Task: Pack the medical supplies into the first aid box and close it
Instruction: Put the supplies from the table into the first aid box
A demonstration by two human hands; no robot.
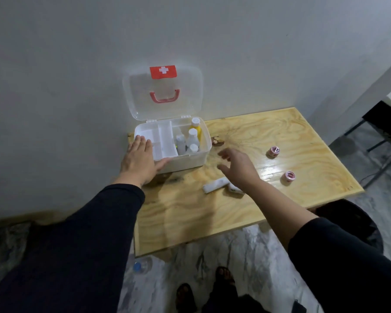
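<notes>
Nearest on the pale plywood table (190, 213) lie two white rolled gauze bandages (215, 185), touching end to end, partly under the right forearm. They look soft and light, so a loose pinch across the middle should lift one without crushing it. The right hand (237, 164) hovers above them, fingers spread, holding nothing. Further right sit two small pink-and-white tape rolls (289, 176), well apart from each other (rigid little rings, likely easy to pinch by the rim). The left hand (140, 159) lies flat and open on the near left corner of the white plastic first aid box (185, 160), steadying it. Inside stand white-capped bottles (192, 136) beside a white divided tray (161, 138). The clear lid (163, 93) stands upright against the wall.
</notes>
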